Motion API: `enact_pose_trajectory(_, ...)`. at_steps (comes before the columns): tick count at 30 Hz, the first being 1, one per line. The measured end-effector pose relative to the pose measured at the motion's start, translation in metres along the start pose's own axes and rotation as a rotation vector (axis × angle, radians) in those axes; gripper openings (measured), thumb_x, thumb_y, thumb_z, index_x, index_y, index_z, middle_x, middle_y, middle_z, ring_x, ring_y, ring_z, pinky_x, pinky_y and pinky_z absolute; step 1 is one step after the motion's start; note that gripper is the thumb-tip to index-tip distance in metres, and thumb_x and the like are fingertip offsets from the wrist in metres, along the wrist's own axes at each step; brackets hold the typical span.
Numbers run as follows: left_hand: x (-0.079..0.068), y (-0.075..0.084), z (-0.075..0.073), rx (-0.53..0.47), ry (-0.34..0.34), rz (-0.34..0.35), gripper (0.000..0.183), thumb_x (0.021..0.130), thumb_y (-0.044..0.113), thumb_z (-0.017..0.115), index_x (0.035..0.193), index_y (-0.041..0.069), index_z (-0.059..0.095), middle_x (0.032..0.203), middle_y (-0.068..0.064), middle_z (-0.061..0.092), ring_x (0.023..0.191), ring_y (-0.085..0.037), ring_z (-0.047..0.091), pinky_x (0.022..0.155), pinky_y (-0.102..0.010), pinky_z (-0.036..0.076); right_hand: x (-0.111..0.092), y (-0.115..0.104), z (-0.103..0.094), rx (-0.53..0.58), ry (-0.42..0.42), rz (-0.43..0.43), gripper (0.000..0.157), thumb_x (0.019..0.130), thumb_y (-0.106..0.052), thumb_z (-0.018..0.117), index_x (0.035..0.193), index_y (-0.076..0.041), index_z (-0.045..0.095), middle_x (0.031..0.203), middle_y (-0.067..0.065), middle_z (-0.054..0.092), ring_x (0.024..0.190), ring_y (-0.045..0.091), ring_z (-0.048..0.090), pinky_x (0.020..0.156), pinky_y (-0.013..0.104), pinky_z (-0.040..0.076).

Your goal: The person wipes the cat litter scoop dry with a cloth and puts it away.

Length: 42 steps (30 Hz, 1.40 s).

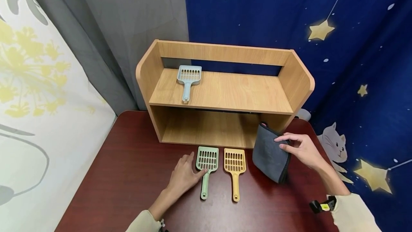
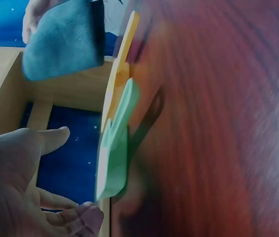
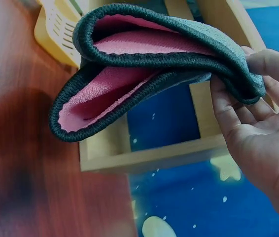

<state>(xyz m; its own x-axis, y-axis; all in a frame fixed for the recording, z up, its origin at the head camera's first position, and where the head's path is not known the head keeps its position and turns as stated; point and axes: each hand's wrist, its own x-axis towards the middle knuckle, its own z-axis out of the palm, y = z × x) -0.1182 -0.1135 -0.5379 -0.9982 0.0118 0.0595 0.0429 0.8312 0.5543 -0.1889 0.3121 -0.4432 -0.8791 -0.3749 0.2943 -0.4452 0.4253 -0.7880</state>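
My right hand [image 1: 300, 148] pinches a folded cloth [image 1: 270, 153] by its edge, in front of the shelf's right end. Grey outside and pink inside, the cloth [image 3: 144, 44] shows dark stitched edging and folded layers in the right wrist view. A green litter scoop [image 1: 207, 160] lies on the table, handle toward me. Just left of it is my left hand [image 1: 185, 174], fingers extended and thumb by the scoop's neck. To the right a yellow litter scoop [image 1: 235, 164] lies parallel. A light blue litter scoop [image 1: 189, 76] sits on the upper shelf, at the left.
A two-tier wooden shelf [image 1: 222, 109] stands at the back of the dark red table [image 1: 128, 174]. Behind hang a grey curtain [image 1: 135, 17] and a blue star-patterned curtain [image 1: 257, 13]. White flower-patterned fabric [image 1: 38, 146] borders the left side.
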Motion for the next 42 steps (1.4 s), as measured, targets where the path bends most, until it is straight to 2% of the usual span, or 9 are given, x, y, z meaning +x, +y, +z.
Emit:
enact_pose_trajectory(5, -0.006, 0.0, 0.012, -0.009, -0.014, -0.017, 0.106, 0.08, 0.054, 0.089, 0.152, -0.012, 0.046, 0.135, -0.031, 0.06, 0.125, -0.046, 0.059, 0.095, -0.06, 0.054, 0.004, -0.011, 0.004, 0.021, 0.006, -0.007, 0.021, 0.094, 0.004, 0.075, 0.114, -0.004, 0.08, 0.109, -0.005, 0.074, 0.073, 0.013, 0.051, 0.059, 0.03, 0.041)
enact_pose_trajectory(12, -0.012, 0.003, 0.03, -0.006, -0.037, -0.071, 0.115, 0.079, 0.061, 0.086, 0.157, -0.009, 0.04, 0.146, -0.03, 0.054, 0.133, -0.043, 0.053, 0.088, -0.062, 0.056, 0.007, -0.021, 0.014, 0.08, 0.028, -0.014, 0.02, 0.095, 0.005, 0.074, 0.113, -0.002, 0.079, 0.106, 0.0, 0.075, 0.075, 0.013, 0.053, 0.061, 0.029, 0.043)
enact_pose_trajectory(17, -0.013, 0.006, 0.04, 0.029, -0.004, -0.027, 0.115, 0.079, 0.057, 0.088, 0.155, -0.014, 0.04, 0.141, -0.032, 0.054, 0.128, -0.044, 0.053, 0.1, -0.058, 0.052, 0.006, -0.023, 0.021, 0.095, 0.04, -0.005, 0.021, 0.094, 0.005, 0.075, 0.113, -0.001, 0.079, 0.11, -0.003, 0.075, 0.081, 0.012, 0.056, 0.063, 0.027, 0.046)
enact_pose_trajectory(19, -0.013, 0.006, 0.043, 0.05, 0.024, 0.002, 0.113, 0.079, 0.054, 0.09, 0.153, -0.016, 0.041, 0.137, -0.032, 0.056, 0.124, -0.043, 0.054, 0.1, -0.055, 0.052, 0.006, -0.022, 0.023, 0.098, 0.045, -0.004, 0.021, 0.094, 0.005, 0.075, 0.113, -0.001, 0.079, 0.11, -0.003, 0.075, 0.082, 0.012, 0.057, 0.063, 0.027, 0.046)
enact_pose_trajectory(23, -0.013, 0.006, 0.046, 0.066, 0.07, 0.042, 0.104, 0.078, 0.04, 0.093, 0.149, -0.018, 0.044, 0.129, -0.031, 0.057, 0.117, -0.042, 0.055, 0.095, -0.051, 0.054, 0.008, -0.02, 0.027, 0.109, 0.056, -0.004, 0.02, 0.094, 0.005, 0.075, 0.113, -0.001, 0.079, 0.11, -0.002, 0.075, 0.082, 0.012, 0.056, 0.063, 0.027, 0.046)
enact_pose_trajectory(27, -0.012, 0.003, 0.04, 0.034, 0.065, 0.039, 0.096, 0.079, 0.027, 0.093, 0.147, -0.019, 0.045, 0.129, -0.033, 0.058, 0.118, -0.044, 0.056, 0.094, -0.052, 0.054, 0.01, -0.02, 0.028, 0.118, 0.059, -0.004, 0.02, 0.094, 0.005, 0.075, 0.112, -0.001, 0.079, 0.11, -0.002, 0.075, 0.08, 0.013, 0.055, 0.062, 0.027, 0.045)
enact_pose_trajectory(32, -0.012, -0.004, 0.034, 0.016, 0.067, 0.027, 0.084, 0.082, 0.023, 0.091, 0.143, -0.019, 0.051, 0.127, -0.032, 0.06, 0.116, -0.045, 0.059, 0.093, -0.055, 0.055, 0.01, -0.018, 0.03, 0.132, 0.055, 0.0, 0.02, 0.094, 0.005, 0.075, 0.112, 0.001, 0.079, 0.11, -0.004, 0.075, 0.084, 0.012, 0.058, 0.066, 0.025, 0.047)
enact_pose_trajectory(37, -0.012, -0.012, 0.031, 0.016, 0.121, 0.07, 0.066, 0.083, 0.017, 0.091, 0.131, -0.017, 0.063, 0.113, -0.028, 0.066, 0.104, -0.043, 0.067, 0.087, -0.055, 0.057, 0.007, -0.014, 0.032, 0.128, 0.059, 0.009, 0.019, 0.094, 0.005, 0.074, 0.112, 0.001, 0.079, 0.109, -0.001, 0.075, 0.082, 0.013, 0.057, 0.065, 0.026, 0.046)
enact_pose_trajectory(42, -0.014, -0.019, 0.026, -0.01, 0.156, 0.11, 0.037, 0.083, 0.01, 0.089, 0.112, -0.008, 0.074, 0.095, -0.018, 0.071, 0.086, -0.033, 0.071, 0.071, -0.048, 0.058, 0.005, -0.013, 0.033, 0.151, 0.063, 0.023, 0.02, 0.094, 0.005, 0.074, 0.113, 0.002, 0.078, 0.11, -0.001, 0.075, 0.087, 0.012, 0.061, 0.071, 0.023, 0.051)
